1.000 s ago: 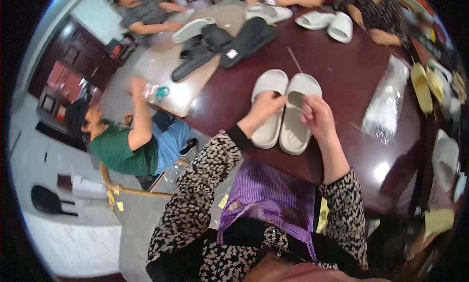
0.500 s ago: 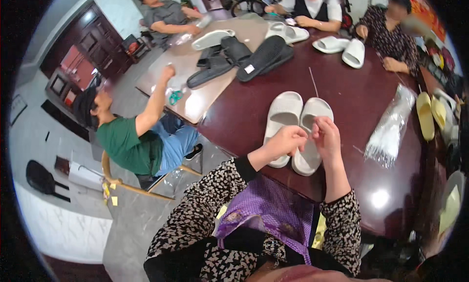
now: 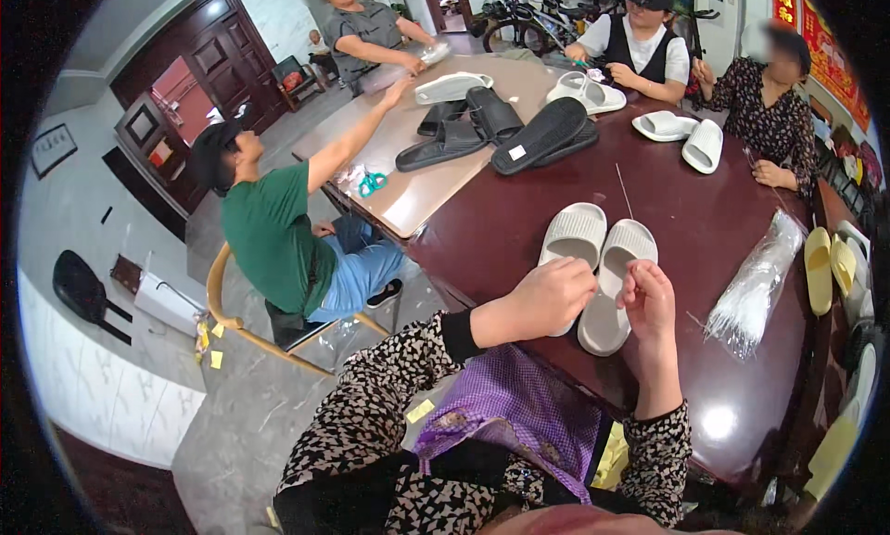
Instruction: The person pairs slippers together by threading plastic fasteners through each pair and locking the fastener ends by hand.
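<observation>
A pair of pale grey slide slippers, the left slipper [image 3: 573,235] and the right slipper [image 3: 607,322], lies side by side before me on the table. My left hand [image 3: 552,297] is closed in a pinch over the left slipper and hides its heel. Just right of it, my right hand [image 3: 651,299] is pinched too, above the right slipper's edge. Whatever the fingers hold is too small to make out. A thin pale strip [image 3: 623,190] points away beyond the slippers' toes. Right of my hands lies a clear bag of white strips [image 3: 756,285], resembling cable ties.
Black slippers [image 3: 542,136], white slippers [image 3: 586,92] and teal scissors [image 3: 372,184] are on the dark red table [image 3: 482,229] and its beige part. A person in green [image 3: 269,229] sits at left; several others are around the far side. Yellow slippers [image 3: 818,271] stand at the right edge.
The view has shifted, so the table appears lower and further right. My left hand now covers more of the left slipper. The person in green has stretched an arm out over the table.
</observation>
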Demonstrator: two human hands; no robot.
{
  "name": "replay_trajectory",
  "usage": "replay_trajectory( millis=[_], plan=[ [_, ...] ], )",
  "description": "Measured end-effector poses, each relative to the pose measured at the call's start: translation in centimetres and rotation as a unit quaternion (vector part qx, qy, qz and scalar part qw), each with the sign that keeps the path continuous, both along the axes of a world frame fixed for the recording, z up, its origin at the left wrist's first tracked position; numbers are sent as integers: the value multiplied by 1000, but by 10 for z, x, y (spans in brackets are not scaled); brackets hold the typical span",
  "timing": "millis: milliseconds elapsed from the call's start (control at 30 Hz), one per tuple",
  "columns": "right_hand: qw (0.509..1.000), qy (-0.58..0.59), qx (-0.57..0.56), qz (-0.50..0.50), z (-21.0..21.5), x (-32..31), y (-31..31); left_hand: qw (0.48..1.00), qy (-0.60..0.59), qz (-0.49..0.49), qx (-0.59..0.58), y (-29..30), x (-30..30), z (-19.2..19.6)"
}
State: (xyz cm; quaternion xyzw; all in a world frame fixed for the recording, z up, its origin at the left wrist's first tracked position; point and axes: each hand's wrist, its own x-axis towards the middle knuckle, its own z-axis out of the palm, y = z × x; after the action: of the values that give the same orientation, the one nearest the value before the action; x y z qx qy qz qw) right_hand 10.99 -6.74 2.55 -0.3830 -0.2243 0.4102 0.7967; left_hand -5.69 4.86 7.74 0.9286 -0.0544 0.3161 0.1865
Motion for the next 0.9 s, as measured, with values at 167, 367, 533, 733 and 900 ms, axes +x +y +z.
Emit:
replay_trajectory(
  millis=[167,367,533,733,900],
  plan=[
    [997,-4,-68,24,10,-21,-25,999,-3,-30,43,-12,-17,0],
    [984,15,-169,48,-6,-32,-53,999,10,-38,28,-24,-29,-33],
    [967,45,-240,74,-12,-34,-59,999,34,-31,-2,-28,-38,-54],
    [952,71,-290,68,-13,-21,-47,999,39,-25,5,-18,-29,-54],
    [957,63,-272,82,-17,-1,-33,999,39,-8,13,-6,-18,-49]
  ],
)
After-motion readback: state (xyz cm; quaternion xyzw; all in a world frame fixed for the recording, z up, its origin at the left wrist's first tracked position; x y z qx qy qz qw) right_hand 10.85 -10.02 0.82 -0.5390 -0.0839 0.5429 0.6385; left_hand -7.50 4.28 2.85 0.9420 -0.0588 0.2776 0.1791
